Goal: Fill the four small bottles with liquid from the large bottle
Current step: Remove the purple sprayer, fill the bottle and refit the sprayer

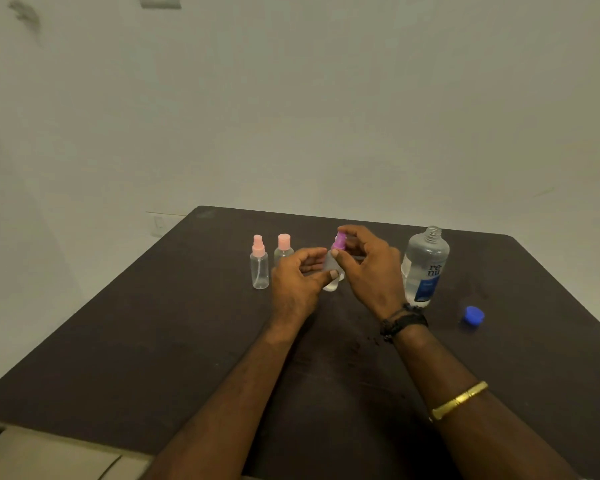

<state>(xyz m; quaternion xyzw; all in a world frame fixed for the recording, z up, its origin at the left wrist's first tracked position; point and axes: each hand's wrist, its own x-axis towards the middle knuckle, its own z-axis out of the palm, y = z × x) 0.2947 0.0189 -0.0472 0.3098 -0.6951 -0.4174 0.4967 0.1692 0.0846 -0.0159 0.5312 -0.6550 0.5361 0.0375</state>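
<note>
Surface check: plastic ware on a matt counter [153,341].
Clear glossy plastic: large bottle [425,265], pink-topped spray bottle [260,268], pink-capped bottle [283,249]. Translucent frosted plastic: held small bottle [331,285]. Smooth opaque plastic: purple spray top [339,242], blue cap [473,315]. Shiny gold-coloured metal: bangle [459,400]. Counter surface dark, faintly smudged. Matt, lightly marked: wall [326,98].

worktop [153,341] carries all | held bottle [331,284] mid, between left hand [297,282] and right hand [371,268] | spray bottle [259,268] at its 9 o'clock | capped bottle [283,247] at 10 o'clock, behind left hand | large bottle [425,268] at 3 o'clock | loose cap [473,315] at large bottle's 4 o'clock, apart
</note>
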